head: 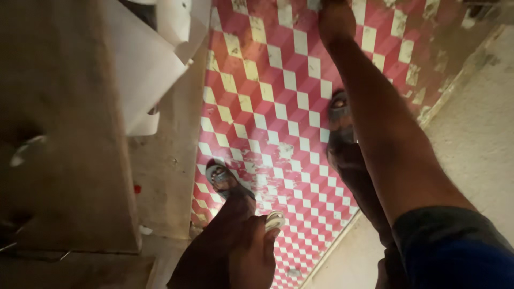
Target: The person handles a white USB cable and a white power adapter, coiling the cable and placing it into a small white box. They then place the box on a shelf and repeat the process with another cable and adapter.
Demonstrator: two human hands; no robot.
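Wooden board: a big brown board (pixel 64 123) fills the left side, dark and a bit blurry
White sheet: a white sheet (pixel 142 59) lies over the top right part of the board, and its edge hangs past the board
Bare strip: a plain dusty strip of ground (pixel 166 176) runs between the board and the checked floor
Floor: a red, pink and cream checked floor (pixel 278 107) fills the middle, and it is scuffed and dirty near its top right corner
Left foot: a foot in a grey sandal (pixel 222 179) stands on the left edge of the checked floor
Left hand: the left hand (pixel 254 251) is low in the middle, near the bottom edge of the checked floor, with the fingers curled in
Small round thing: a small pale round thing (pixel 275 219) sits pinched at the tips of the left fingers, above the floor, just right of the left foot
Right foot: the other sandal (pixel 338 115) stands further up on the checked floor
Right hand: the right hand (pixel 336 21) reaches up to the top edge, the arm runs long across the right side, the hand is dark and blurry so I cannot tell how it grips
Sleeve: a dark blue sleeve (pixel 455 251) is at the bottom right corner
Pale ground: a light plain patch (pixel 482 139) lies along the right edge of the checked floor
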